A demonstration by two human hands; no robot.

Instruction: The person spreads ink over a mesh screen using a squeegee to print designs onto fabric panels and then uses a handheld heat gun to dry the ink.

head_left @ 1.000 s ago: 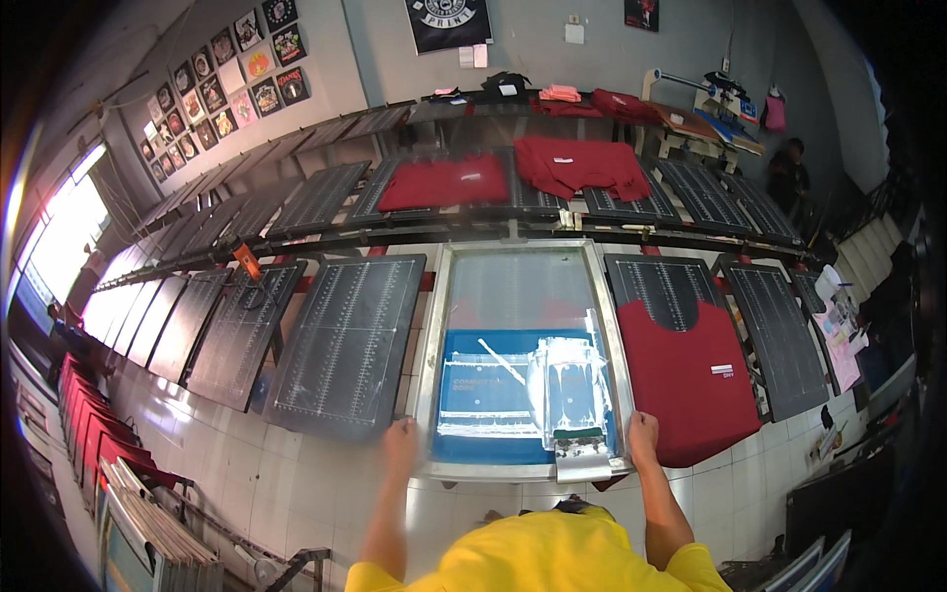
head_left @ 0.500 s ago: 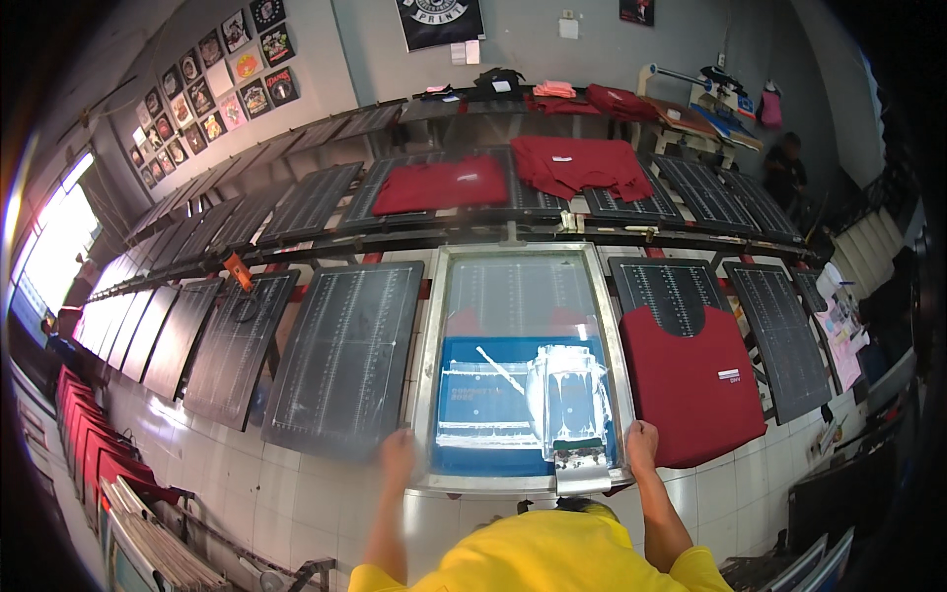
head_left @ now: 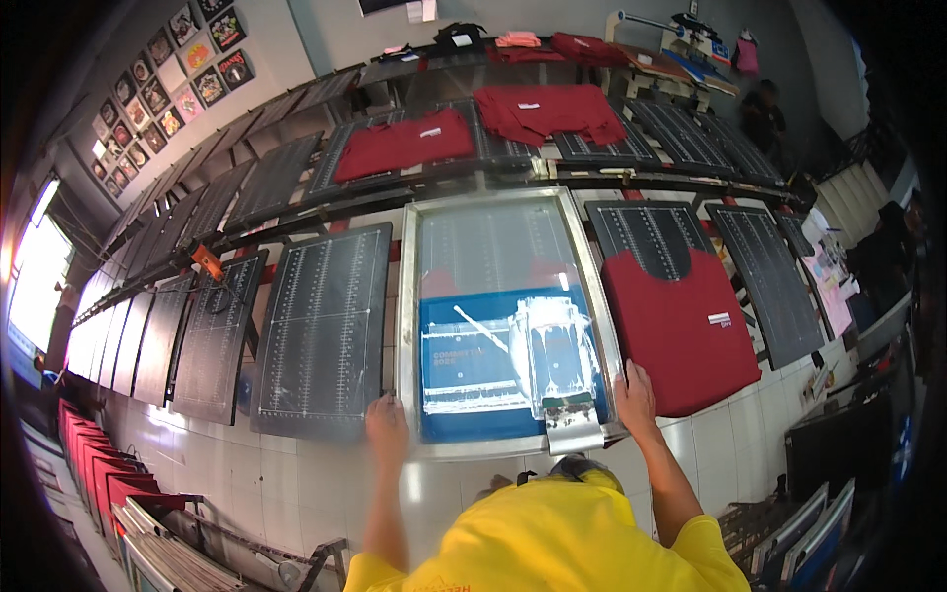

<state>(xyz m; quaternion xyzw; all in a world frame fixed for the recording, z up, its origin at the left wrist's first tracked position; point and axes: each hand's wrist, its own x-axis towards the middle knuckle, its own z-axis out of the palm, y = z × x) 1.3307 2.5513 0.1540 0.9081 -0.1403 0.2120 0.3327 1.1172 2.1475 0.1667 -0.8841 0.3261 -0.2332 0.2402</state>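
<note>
Both hands, left hand (head_left: 387, 426) and right hand (head_left: 634, 397), grip the printing screen frame (head_left: 408, 326), squeegee (head_left: 564, 390) lying inside.

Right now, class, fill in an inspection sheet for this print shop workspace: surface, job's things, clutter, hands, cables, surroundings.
Surface: long row of dark gridded platens.
Job's things: metal-framed printing screen with blue panel; squeegee lying inside its near edge.
Clutter: red shirt on the platen to the right; more red shirts on the far row.
Hands: left hand and right hand on the frame's near corners.
Cables: nothing seen.
Surroundings: framed pictures on the wall, stacked screens lower left, white tiled floor.
</note>
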